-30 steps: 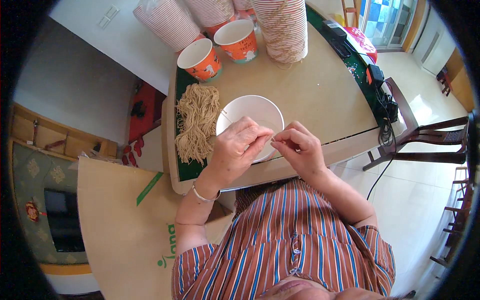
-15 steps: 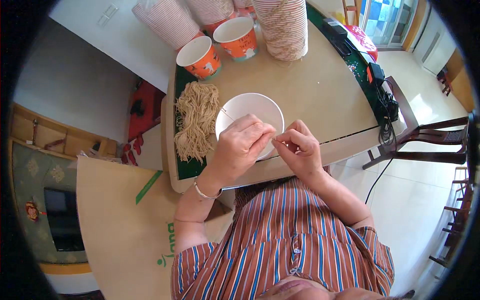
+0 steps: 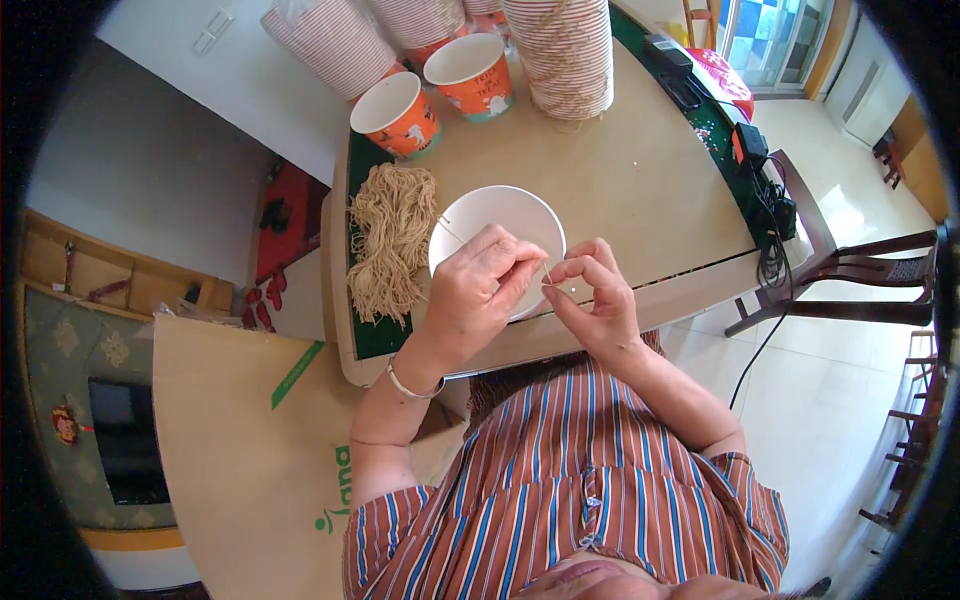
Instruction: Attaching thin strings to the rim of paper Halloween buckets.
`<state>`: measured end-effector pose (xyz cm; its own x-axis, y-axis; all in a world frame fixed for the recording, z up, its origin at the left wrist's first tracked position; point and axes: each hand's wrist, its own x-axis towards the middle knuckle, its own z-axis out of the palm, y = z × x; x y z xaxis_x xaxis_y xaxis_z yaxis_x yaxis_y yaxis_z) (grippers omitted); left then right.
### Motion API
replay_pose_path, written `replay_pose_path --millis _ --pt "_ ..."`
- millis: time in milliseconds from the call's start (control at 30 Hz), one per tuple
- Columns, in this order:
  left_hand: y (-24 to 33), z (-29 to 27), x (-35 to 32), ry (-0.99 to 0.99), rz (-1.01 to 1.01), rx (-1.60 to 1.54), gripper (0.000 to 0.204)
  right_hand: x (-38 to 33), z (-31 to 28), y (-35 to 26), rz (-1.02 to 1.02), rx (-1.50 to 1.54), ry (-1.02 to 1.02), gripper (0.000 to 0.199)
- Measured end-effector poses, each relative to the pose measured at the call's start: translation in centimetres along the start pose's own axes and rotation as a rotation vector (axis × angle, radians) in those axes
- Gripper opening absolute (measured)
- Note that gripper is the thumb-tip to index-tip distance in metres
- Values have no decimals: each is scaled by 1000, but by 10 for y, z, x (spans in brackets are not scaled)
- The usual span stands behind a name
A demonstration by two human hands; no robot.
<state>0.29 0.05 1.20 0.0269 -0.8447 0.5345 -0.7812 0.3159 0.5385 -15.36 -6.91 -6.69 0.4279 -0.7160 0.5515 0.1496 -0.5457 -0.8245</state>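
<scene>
1. Head view, grip: the thin strand is located just over the near-right rim of the white tub, between the two sets of fingertips. By the left hand, the strand is pinched, thumb and fingers closed together. By the right hand, thumb and forefinger tips are brought close at the strand's lower end (whether it is actually clamped there cannot be told).

2. Head view, technique: probably fine two-handed fingertip work. The left pinch is best kept firm and close to the working point; light tension is advised, with the right tips rolled rather than yanked. Wrists are better held off the tub so that it isn't nudged.

3. Head view, left of tub: the cord bundle is laid close by; snagging by the left forearm seems possible. A thin line is seen across the tub's left rim (same strand or not, can't tell).

4. Head view, edges and room: the table edge is just on the near side of the tub. Widest tabletop is offered right of the tub. Two orange cups and a tall cup stack are stood beyond it; cables are bunched farther right.
</scene>
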Motion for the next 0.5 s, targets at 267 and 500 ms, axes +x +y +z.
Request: replay_pose_path --millis 267,500 --pt "-2 1 0 -7 -17 4 12 -6 5 10 52 105 24 14" --pt "-2 1 -2 -21 -7 13 13 -6 6 15 27 64 52 14"
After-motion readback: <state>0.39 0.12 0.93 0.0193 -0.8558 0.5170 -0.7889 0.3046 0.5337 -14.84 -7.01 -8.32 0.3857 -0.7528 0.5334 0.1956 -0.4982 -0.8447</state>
